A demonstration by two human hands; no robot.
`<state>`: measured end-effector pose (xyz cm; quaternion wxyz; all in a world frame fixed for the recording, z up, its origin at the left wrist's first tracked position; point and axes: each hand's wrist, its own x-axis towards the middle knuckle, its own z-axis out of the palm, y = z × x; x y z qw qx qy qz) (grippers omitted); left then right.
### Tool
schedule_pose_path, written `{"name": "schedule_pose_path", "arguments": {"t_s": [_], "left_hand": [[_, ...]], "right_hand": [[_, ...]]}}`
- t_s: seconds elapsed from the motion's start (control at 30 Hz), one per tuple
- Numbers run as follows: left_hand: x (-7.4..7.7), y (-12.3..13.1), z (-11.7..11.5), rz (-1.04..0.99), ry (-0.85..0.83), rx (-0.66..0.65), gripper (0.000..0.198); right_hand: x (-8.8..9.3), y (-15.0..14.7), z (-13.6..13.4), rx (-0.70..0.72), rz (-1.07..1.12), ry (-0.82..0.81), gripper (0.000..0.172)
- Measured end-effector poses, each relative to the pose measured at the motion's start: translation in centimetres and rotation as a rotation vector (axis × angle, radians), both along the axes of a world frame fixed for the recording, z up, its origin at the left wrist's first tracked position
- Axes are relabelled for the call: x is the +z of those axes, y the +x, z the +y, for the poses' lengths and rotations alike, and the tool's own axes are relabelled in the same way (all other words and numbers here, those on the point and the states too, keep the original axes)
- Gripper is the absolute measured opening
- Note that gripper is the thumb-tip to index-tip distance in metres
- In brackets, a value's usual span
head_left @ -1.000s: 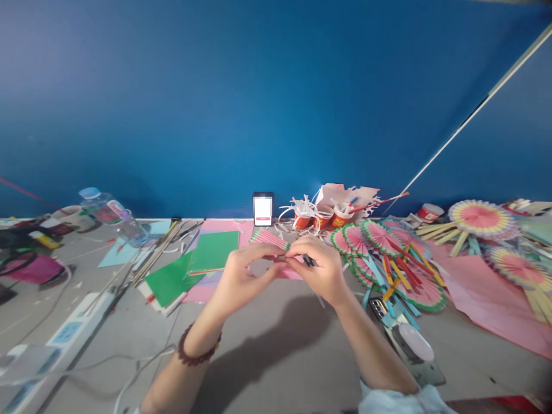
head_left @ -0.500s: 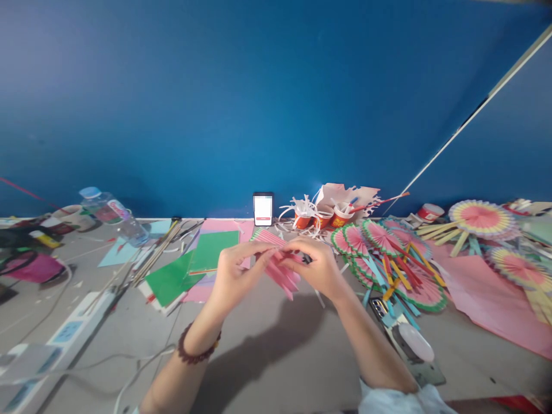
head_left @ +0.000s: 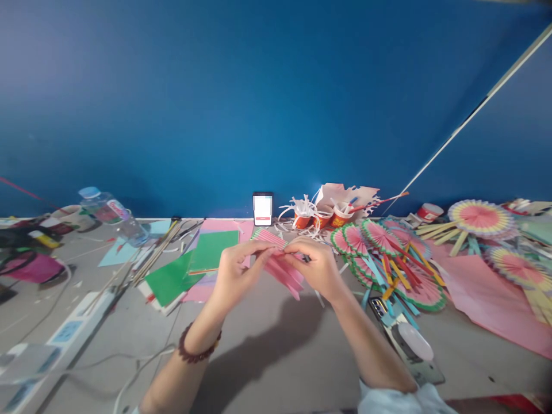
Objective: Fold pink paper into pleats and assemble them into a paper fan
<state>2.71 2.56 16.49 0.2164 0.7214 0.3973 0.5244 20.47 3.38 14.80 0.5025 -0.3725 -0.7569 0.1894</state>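
Between my two hands, a little above the table, is a pink pleated paper [head_left: 285, 273] with a striped green-and-pink upper end. My left hand [head_left: 241, 270] pinches its left edge between thumb and fingers. From the other side my right hand [head_left: 315, 265] grips the same paper, thumb and fingertips close to those of the left. The paper's lower folds hang fanned out below my fingers. Just left of my hands lie green paper sheets [head_left: 214, 250]. Several finished pink paper fans [head_left: 379, 237] with green edges lie to the right.
A phone [head_left: 263, 209] leans upright against the blue wall. Red paper cups [head_left: 341, 215] with white strips stand beside it. A clear bottle [head_left: 114, 210], wooden sticks [head_left: 160, 252] and a power strip [head_left: 69, 332] are on the left; another phone [head_left: 409, 336] and pink paper [head_left: 487, 293] lie right.
The lower folds of the pink paper have swung slightly to the right and spread a little. Both hands keep their grip in nearly the same place.
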Motion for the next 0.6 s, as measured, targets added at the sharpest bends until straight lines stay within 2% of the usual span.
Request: {"name": "schedule_pose_path", "arguments": {"t_s": [0.17, 0.3, 0.43, 0.6], "left_hand": [[-0.30, -0.05, 0.07, -0.011, -0.011, 0.057, 0.011], [-0.34, 0.01, -0.01, -0.010, -0.005, 0.078, 0.012], [-0.26, -0.04, -0.04, 0.020, 0.016, 0.035, 0.012], [-0.28, -0.07, -0.12, -0.018, 0.002, -0.064, 0.014]], "right_hand": [[0.02, 0.13, -0.12, 0.005, 0.000, -0.061, 0.001], [-0.08, 0.07, -0.29, -0.001, 0.017, -0.158, 0.005], [-0.03, -0.15, -0.42, -0.030, 0.030, -0.179, 0.005], [-0.09, -0.24, -0.42, -0.063, 0.010, -0.116, 0.011]]}}
